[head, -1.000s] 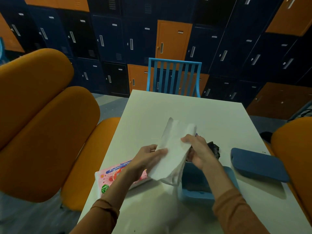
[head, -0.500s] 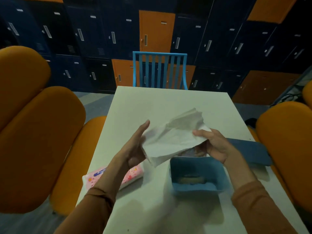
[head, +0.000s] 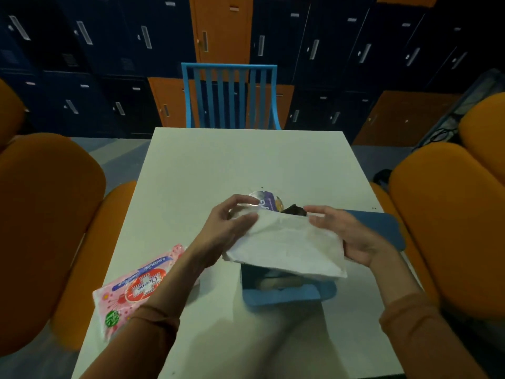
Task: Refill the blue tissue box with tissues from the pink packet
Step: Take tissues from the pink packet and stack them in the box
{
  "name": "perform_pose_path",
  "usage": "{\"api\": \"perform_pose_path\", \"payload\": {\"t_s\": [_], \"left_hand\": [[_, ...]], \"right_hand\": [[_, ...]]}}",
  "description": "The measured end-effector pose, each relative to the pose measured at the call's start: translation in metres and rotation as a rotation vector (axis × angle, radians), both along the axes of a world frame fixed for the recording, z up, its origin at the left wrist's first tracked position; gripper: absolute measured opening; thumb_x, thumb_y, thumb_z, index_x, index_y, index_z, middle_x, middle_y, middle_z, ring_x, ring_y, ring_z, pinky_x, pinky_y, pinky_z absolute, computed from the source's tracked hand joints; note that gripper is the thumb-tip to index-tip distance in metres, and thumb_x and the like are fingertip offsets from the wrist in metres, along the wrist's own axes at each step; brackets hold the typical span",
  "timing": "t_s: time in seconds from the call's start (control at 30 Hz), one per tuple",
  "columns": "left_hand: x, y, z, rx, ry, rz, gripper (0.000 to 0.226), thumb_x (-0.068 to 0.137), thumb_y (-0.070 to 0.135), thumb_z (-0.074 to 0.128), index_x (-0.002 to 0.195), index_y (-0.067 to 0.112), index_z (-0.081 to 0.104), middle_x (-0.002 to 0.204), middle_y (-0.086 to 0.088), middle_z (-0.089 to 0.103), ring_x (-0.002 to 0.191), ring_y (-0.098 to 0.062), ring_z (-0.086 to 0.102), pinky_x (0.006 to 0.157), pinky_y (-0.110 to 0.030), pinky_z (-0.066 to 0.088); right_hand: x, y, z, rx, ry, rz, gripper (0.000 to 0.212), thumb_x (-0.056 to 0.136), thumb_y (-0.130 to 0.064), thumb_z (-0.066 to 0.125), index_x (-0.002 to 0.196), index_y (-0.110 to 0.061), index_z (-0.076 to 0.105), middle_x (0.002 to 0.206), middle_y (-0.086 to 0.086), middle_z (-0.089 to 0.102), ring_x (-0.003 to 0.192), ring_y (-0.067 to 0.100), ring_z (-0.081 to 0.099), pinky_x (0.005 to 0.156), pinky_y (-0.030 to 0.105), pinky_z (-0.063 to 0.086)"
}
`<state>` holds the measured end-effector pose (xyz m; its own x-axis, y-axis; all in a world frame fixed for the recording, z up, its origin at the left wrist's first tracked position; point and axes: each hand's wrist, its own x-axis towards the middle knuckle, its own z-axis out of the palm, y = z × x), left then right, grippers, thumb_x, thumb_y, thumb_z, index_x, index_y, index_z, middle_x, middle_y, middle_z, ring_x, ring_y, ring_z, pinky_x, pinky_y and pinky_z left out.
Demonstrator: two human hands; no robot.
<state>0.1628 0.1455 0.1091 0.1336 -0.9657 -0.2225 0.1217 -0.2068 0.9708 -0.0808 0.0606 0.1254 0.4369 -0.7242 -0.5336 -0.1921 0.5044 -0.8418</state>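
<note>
**Tissues levelled over the open box**

The person's 2 hands now hold the tissues (head: 287,247) as a flat, folded wad directly above the blue tissue box (head: 287,295). 1 second ago the wad stood on end between the hands, and half a second ago it was spread and crumpled. It has since been squared up and turned level, with its near edge overlapping the box's open top.

The left hand (head: 232,224) grips the wad's left end, thumb on the upper face and fingers curled over the far edge. The right hand (head: 352,237) clamps the right end, thumb on top and fingers wrapped underneath.

The box's lid (head: 382,225) lies off, to the right of the box and partly behind the right hand. The pink packet (head: 136,291) lies to the left of the box on the table (head: 218,165). Beyond the box sit a purple-labelled round item (head: 263,201) and something dark (head: 295,210), too unclear to identify.

Judged from this, aligning is done and lowering the wad into the box comes next. The wad looks wider than the opening, so its ends may need tucking.
</note>
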Motion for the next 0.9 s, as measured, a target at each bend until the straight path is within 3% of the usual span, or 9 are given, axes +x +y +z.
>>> {"api": "perform_pose_path", "payload": {"t_s": [0.13,0.23,0.37,0.47,0.57,0.7,0.8,0.9], "left_hand": [[-0.009,-0.009,0.000,0.055,0.091,-0.081,0.017,0.090,0.016,0.064,0.105,0.017,0.072,0.099,-0.004,0.069,0.088,-0.012,0.064,0.073,-0.021,0.050],[-0.010,-0.007,-0.001,0.155,0.270,-0.143,0.029,0.086,0.003,0.061,0.111,0.015,0.072,0.102,0.003,0.072,0.089,-0.010,0.067,0.070,-0.019,0.052],[-0.009,-0.007,-0.006,0.169,0.526,-0.073,0.034,0.079,0.004,0.066,0.109,0.019,0.074,0.115,-0.002,0.070,0.088,-0.013,0.070,0.068,-0.022,0.056],[-0.011,-0.004,-0.012,0.177,0.534,-0.117,0.048,0.072,0.000,0.067,0.116,0.018,0.071,0.118,-0.003,0.069,0.092,-0.015,0.070,0.071,-0.022,0.056],[-0.012,0.004,-0.020,0.277,0.386,-0.152,0.051,0.079,-0.013,0.061,0.120,0.017,0.067,0.108,-0.003,0.072,0.086,-0.014,0.070,0.068,-0.020,0.055],[-0.004,0.012,-0.037,0.415,0.018,-0.244,0.042,0.076,0.000,0.074,0.109,0.026,0.071,0.129,-0.005,0.058,0.111,-0.022,0.060,0.080,-0.029,0.053],[-0.009,0.012,-0.040,0.471,-0.200,-0.276,0.033,0.078,0.002,0.074,0.102,0.025,0.072,0.124,-0.005,0.057,0.103,-0.023,0.064,0.079,-0.026,0.055],[-0.015,0.006,-0.042,0.444,-0.580,-0.307,0.032,0.074,0.007,0.077,0.096,0.029,0.070,0.114,0.001,0.059,0.090,-0.017,0.064,0.076,-0.021,0.051]], "right_hand": [[-0.003,-0.012,0.001,-0.069,0.078,-0.093,0.029,0.083,-0.013,0.069,0.112,-0.010,0.066,0.094,0.008,0.068,0.072,0.015,0.067,0.058,0.025,0.057],[-0.016,-0.020,-0.002,0.018,0.033,-0.057,0.033,0.081,-0.015,0.070,0.113,-0.012,0.065,0.100,0.011,0.068,0.080,0.020,0.067,0.062,0.029,0.058],[-0.039,-0.030,-0.011,0.210,-0.193,-0.026,0.062,0.064,-0.017,0.082,0.120,-0.004,0.058,0.114,0.016,0.067,0.096,0.026,0.068,0.072,0.031,0.058],[-0.046,-0.034,-0.020,0.215,-0.194,-0.079,0.047,0.071,-0.008,0.068,0.116,-0.003,0.057,0.105,0.014,0.071,0.089,0.024,0.070,0.066,0.029,0.059],[-0.048,-0.034,-0.026,0.145,-0.034,-0.042,0.041,0.077,0.003,0.066,0.117,-0.005,0.057,0.111,0.015,0.067,0.098,0.028,0.066,0.073,0.033,0.060],[-0.048,-0.030,-0.035,-0.074,0.272,0.103,0.033,0.079,0.003,0.068,0.108,-0.013,0.061,0.104,0.011,0.066,0.093,0.025,0.065,0.079,0.040,0.057],[-0.039,-0.028,-0.045,-0.279,0.508,0.235,0.027,0.076,-0.008,0.071,0.095,-0.025,0.063,0.098,0.000,0.065,0.090,0.016,0.061,0.081,0.040,0.055],[-0.026,-0.021,-0.055,-0.501,0.670,0.320,0.023,0.074,-0.015,0.069,0.088,-0.030,0.061,0.092,-0.001,0.063,0.085,0.016,0.058,0.076,0.039,0.055]]}}
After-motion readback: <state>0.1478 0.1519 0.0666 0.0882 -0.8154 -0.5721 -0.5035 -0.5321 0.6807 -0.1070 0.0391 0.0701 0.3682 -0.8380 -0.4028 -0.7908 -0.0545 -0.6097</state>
